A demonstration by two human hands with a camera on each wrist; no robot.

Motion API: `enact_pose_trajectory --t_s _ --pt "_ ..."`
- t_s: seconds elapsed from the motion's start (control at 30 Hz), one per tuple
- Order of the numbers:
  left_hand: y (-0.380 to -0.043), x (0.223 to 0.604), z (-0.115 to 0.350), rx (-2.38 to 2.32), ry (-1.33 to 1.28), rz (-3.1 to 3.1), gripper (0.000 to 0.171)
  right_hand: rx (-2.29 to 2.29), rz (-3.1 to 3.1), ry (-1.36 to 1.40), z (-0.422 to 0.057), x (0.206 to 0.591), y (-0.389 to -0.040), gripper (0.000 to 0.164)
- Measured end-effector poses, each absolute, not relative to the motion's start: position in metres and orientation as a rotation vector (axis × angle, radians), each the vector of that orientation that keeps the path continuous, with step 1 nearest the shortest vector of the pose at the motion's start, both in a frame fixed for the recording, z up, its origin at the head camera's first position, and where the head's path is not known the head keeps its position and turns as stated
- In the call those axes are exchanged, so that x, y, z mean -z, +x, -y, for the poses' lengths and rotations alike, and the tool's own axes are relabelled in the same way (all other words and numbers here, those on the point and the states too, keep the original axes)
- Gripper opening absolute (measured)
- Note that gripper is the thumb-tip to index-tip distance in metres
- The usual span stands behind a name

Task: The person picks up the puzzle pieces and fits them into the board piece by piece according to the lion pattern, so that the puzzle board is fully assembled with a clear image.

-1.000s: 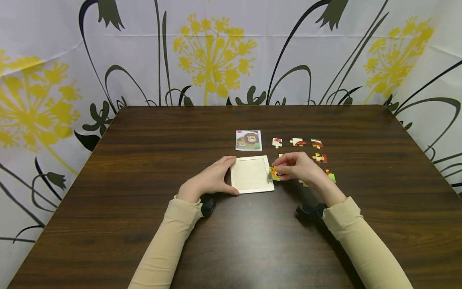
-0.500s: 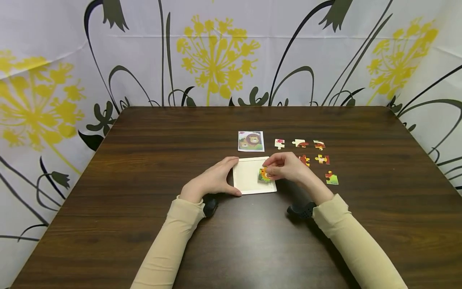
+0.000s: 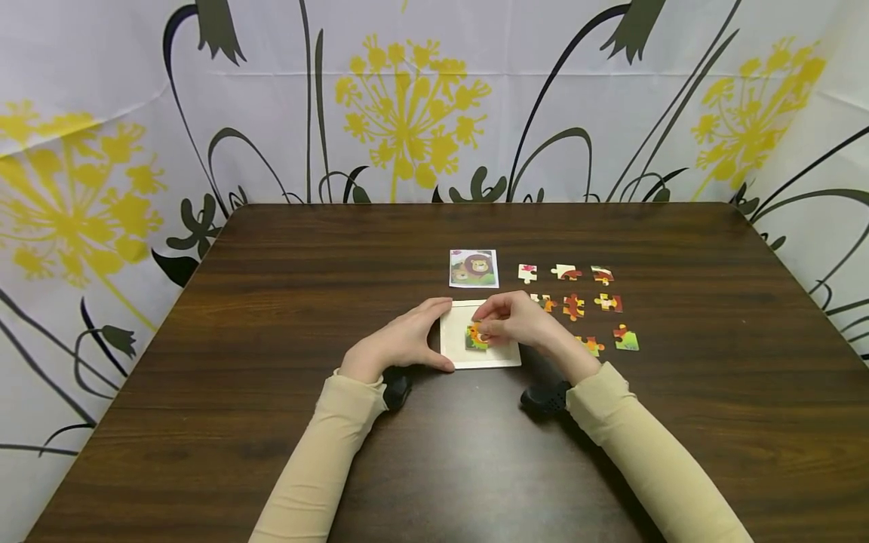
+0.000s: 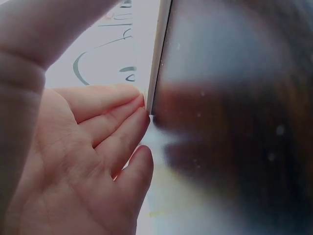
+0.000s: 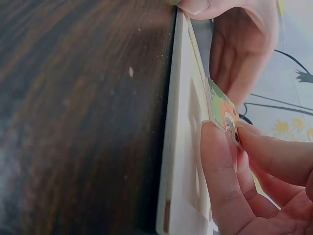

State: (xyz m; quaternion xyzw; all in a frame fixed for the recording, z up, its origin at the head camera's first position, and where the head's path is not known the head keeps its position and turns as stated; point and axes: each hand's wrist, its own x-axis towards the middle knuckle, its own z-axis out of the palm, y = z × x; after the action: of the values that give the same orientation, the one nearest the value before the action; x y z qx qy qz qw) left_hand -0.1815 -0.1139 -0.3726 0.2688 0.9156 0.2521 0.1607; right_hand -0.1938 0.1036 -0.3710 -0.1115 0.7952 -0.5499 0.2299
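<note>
A cream puzzle tray [image 3: 487,361] with a raised rim lies on the table. My left hand [image 3: 402,341] holds its left side, thumb at the near corner and fingertips at the far corner; in the left wrist view those fingers [image 4: 122,137] touch the tray's edge. My right hand [image 3: 519,323] pinches a puzzle piece [image 3: 476,336], green and orange with part of an animal's face, over the tray. From the right wrist view the piece [image 5: 221,105] sits tilted between thumb and fingers, slightly above the tray floor. The right hand covers part of the tray.
A square picture card [image 3: 473,269] of lions lies behind the tray. To the right, several loose puzzle pieces lie in rough rows, among them a red and green one [image 3: 626,338] and a white one [image 3: 527,273]. A flowered cloth [image 3: 407,113] hangs behind the table.
My right hand has moved left with the puzzle piece, from the tray's right rim to over its middle. More loose pieces now show behind it. The left hand stays at the tray.
</note>
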Motion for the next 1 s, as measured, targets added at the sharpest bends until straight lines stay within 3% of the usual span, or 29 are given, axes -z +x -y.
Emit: enact_pose_trajectory --t_s 1.0 --pt "-0.181 0.371 0.114 -0.728 0.770 -2.611 0.098 1.427 -2.181 -0.412 -0.074 0.370 -0.188 0.016"
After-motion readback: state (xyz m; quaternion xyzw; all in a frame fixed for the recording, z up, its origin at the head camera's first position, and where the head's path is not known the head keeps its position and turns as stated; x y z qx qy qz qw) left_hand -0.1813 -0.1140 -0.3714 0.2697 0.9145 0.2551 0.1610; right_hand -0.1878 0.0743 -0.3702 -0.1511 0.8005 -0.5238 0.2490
